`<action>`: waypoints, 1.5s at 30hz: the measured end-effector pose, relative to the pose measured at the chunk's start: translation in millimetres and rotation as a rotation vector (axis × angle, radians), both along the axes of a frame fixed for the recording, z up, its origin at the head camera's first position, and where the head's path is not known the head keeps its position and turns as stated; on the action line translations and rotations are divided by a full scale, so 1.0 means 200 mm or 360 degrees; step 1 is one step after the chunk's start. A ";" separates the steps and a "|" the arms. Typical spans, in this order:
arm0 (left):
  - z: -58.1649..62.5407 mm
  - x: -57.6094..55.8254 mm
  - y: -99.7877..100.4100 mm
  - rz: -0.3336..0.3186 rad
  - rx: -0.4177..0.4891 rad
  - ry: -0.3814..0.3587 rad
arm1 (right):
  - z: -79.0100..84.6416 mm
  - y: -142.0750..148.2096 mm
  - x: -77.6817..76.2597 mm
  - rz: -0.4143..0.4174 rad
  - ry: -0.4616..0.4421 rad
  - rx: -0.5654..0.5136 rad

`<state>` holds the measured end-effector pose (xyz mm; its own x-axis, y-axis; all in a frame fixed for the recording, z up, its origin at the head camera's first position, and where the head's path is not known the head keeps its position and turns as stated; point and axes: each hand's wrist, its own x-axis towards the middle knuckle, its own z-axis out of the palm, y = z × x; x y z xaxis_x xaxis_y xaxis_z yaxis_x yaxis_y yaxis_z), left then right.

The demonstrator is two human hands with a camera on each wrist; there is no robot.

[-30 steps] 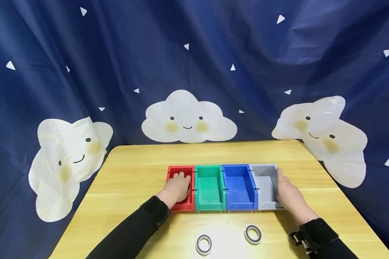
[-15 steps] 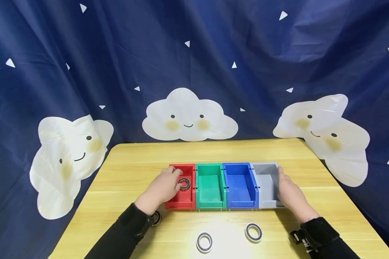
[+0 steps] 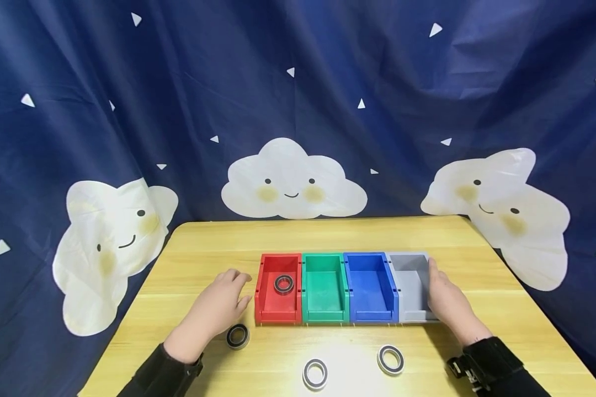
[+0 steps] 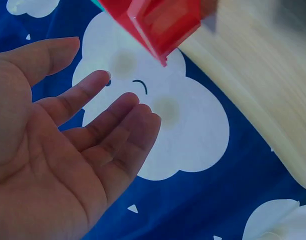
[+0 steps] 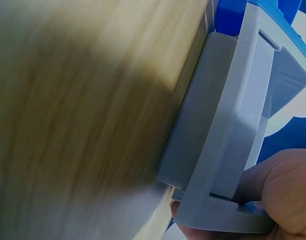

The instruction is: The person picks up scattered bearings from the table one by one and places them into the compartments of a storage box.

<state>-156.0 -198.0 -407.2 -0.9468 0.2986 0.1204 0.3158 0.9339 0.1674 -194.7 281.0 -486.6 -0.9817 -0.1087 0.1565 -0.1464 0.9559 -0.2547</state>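
In the head view my left hand (image 3: pixel 213 309) hovers just left of the red bin (image 3: pixel 278 315), fingers loosely spread. The left wrist view shows that palm (image 4: pixel 48 175) holding nothing. Inside the red bin lies a ball bearing (image 3: pixel 276 284). Another bearing (image 3: pixel 230 337) rests on the table close below my left hand. My right hand (image 3: pixel 447 298) grips the right side wall of the grey bin (image 3: pixel 411 317). In the right wrist view the thumb (image 5: pixel 288 180) is over the inside of the grey wall, with fingers round the outside.
A green bin (image 3: pixel 324 315) and a blue bin (image 3: pixel 373 316) stand between the red and grey ones, all side by side. Two more bearings, one in the middle (image 3: pixel 306 375) and one farther right (image 3: pixel 381 358), lie on the wooden table (image 3: pixel 218 242). A cloud-printed curtain (image 3: pixel 298 33) hangs behind.
My left hand has come out of the red bin and drawn back left, leaving a bearing visible inside. The bearing near the left forearm is uncovered. The right hand stays at the grey bin.
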 end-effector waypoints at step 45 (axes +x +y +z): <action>-0.41 0.17 -0.04 0.0140 0.0053 -0.0293 | -0.01 0.01 -0.02 -0.0037 -0.0087 0.0005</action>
<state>-121.9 -206.3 -489.3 -0.9759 0.2127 -0.0488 0.1946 0.9496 0.2459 -197.8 282.1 -489.0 -0.9911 -0.0859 0.1022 -0.1098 0.9596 -0.2590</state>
